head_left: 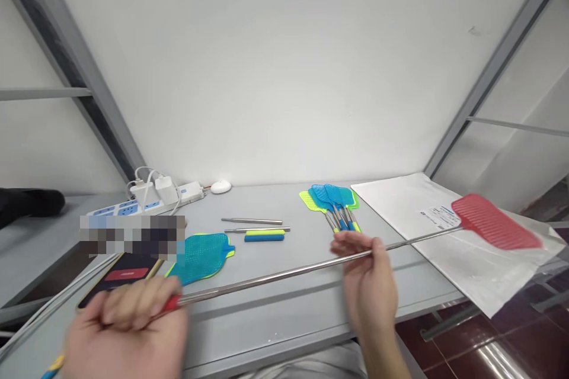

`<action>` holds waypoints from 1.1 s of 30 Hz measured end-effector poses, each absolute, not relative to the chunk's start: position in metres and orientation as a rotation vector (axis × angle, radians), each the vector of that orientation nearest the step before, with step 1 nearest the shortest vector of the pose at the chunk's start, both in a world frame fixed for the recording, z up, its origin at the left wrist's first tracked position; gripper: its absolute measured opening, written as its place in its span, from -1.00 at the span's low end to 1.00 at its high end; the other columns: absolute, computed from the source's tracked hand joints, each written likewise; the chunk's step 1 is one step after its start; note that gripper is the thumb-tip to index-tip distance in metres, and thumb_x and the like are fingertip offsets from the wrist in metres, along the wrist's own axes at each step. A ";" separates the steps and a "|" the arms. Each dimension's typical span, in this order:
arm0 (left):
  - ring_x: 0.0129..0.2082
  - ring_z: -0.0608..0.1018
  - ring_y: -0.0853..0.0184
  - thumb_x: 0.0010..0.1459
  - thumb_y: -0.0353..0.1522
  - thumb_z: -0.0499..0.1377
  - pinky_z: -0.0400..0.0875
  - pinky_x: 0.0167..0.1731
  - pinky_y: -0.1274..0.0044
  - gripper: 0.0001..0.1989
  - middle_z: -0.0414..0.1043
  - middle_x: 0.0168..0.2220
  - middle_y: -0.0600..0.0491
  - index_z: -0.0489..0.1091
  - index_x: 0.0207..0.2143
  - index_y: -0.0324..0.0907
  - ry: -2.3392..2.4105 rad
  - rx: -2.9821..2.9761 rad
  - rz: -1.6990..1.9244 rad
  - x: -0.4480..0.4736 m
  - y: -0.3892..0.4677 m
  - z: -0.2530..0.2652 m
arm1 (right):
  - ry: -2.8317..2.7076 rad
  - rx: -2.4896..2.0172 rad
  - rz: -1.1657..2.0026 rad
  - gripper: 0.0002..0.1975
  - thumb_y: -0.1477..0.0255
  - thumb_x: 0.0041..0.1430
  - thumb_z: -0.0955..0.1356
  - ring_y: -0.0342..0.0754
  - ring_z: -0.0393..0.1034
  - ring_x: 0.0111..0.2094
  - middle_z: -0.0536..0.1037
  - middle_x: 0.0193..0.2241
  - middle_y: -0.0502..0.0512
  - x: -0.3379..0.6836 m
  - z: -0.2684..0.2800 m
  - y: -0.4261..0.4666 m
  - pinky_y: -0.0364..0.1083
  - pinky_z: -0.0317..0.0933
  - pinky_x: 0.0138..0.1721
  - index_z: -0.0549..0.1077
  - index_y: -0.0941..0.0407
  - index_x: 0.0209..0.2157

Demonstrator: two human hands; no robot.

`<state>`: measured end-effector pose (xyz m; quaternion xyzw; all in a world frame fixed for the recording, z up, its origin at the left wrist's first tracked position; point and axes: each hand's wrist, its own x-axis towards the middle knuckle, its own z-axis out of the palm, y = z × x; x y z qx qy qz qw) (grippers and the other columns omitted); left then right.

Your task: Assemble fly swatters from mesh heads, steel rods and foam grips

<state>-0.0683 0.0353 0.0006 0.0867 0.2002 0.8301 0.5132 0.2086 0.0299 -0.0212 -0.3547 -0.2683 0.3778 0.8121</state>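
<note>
A red fly swatter [495, 222] with a long extended metal rod lies across the view, its head out to the right above a white bag [391, 204]. My left hand [128, 328] is closed around its red handle at the lower left. Farther along the rod, my right hand [371, 287] has its thumb against the metal and its fingers behind. Beyond my left hand, blue and yellow swatter heads [200, 257] lie stacked. Near them are thin metal rods [252, 221] and a blue handle grip [264, 237] beside a yellow one. Several assembled blue and green swatters [333, 196] lie bunched beyond my right hand.
A power strip [127, 210] with white chargers and cables stands at the back left, near a phone [128, 269] and a small white rounded device [220, 187]. A white wall [288, 71] backs the grey table [293, 320]. Metal posts [80, 65] rise at both sides.
</note>
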 end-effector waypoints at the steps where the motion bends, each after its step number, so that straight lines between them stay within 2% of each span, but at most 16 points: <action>1: -0.75 0.06 0.53 0.15 -0.52 -0.06 0.16 -0.69 0.66 -0.71 -0.14 -0.68 0.26 -0.14 -0.54 -0.14 0.457 0.142 1.973 -0.056 0.034 0.004 | -0.613 -0.777 0.833 -0.54 0.20 0.36 0.17 -0.01 0.46 -0.29 0.61 -0.27 0.18 0.197 -0.025 0.027 0.03 0.28 -0.13 0.60 0.15 -0.28; 6: -0.70 0.05 0.50 0.20 -0.48 -0.01 0.13 -0.69 0.60 -0.70 -0.15 -0.66 0.24 -0.04 -0.55 -0.14 0.384 0.112 1.906 0.002 0.022 0.015 | -0.903 -0.854 1.016 -0.47 0.14 0.39 0.10 0.06 0.45 -0.17 0.62 -0.24 0.17 0.139 -0.043 0.003 0.08 0.22 0.01 0.61 0.09 -0.10; 11: -0.68 0.06 0.48 0.24 -0.43 -0.02 0.15 -0.66 0.57 -0.68 -0.18 -0.65 0.23 -0.03 -0.57 -0.14 0.402 0.047 1.757 0.024 0.017 0.022 | -1.034 -0.779 1.155 -0.56 0.09 0.33 0.21 0.05 0.43 -0.08 0.51 0.05 0.11 0.124 -0.047 -0.002 0.10 0.19 0.07 0.49 -0.06 0.09; 15: -0.65 0.11 0.49 0.22 -0.48 -0.04 0.19 -0.63 0.58 -0.72 -0.13 -0.62 0.23 -0.04 -0.53 -0.14 0.350 0.026 1.810 0.000 0.022 0.019 | -0.745 -0.545 1.262 -0.42 -0.04 0.23 0.24 0.02 0.47 -0.23 0.55 -0.15 0.16 0.151 -0.038 0.012 0.05 0.33 -0.10 0.49 0.05 0.07; 18: -0.64 0.13 0.49 0.15 -0.51 -0.04 0.20 -0.62 0.58 -0.75 -0.09 -0.60 0.22 -0.07 -0.51 -0.13 0.306 0.060 1.908 -0.026 0.027 0.016 | -0.424 -0.508 1.156 -0.36 -0.08 0.21 0.20 0.01 0.47 -0.23 0.56 -0.23 0.18 0.178 -0.024 0.021 0.00 0.37 -0.18 0.52 0.12 0.01; 21: -0.65 0.12 0.50 0.08 -0.54 -0.05 0.21 -0.62 0.59 -0.76 -0.11 -0.59 0.23 -0.11 -0.49 -0.12 0.290 0.095 1.990 -0.047 0.031 0.014 | -0.302 -0.539 0.888 -0.52 0.03 0.23 0.26 0.00 0.48 -0.20 0.57 -0.17 0.12 0.207 -0.008 0.027 0.00 0.41 -0.23 0.52 0.05 -0.02; 25: -0.66 0.12 0.50 0.03 -0.53 -0.04 0.22 -0.61 0.59 -0.75 -0.14 -0.60 0.23 -0.13 -0.49 -0.12 0.285 0.101 2.013 -0.059 0.037 0.011 | -0.334 -0.609 0.712 -0.73 0.26 0.27 0.32 -0.04 0.46 -0.06 0.57 -0.09 0.06 0.233 0.004 0.035 0.00 0.39 -0.08 0.54 0.05 -0.09; 30: -0.69 0.04 0.50 0.05 -0.53 -0.02 0.15 -0.66 0.60 -0.72 -0.18 -0.63 0.24 -0.14 -0.52 -0.12 0.294 0.065 1.991 -0.042 0.039 0.009 | -0.399 -0.722 0.750 -0.65 0.20 0.24 0.36 -0.03 0.53 -0.22 0.61 -0.15 0.10 0.207 -0.009 0.036 0.02 0.44 -0.17 0.51 0.10 -0.04; 33: -0.69 0.00 0.49 0.10 -0.50 -0.01 0.11 -0.67 0.58 -0.69 -0.24 -0.64 0.23 -0.14 -0.55 -0.13 0.321 0.056 1.969 -0.019 0.034 0.015 | -0.462 -0.782 0.868 -0.62 0.22 0.24 0.37 0.00 0.54 -0.19 0.63 -0.17 0.10 0.162 -0.027 0.027 0.00 0.46 -0.22 0.46 0.07 0.04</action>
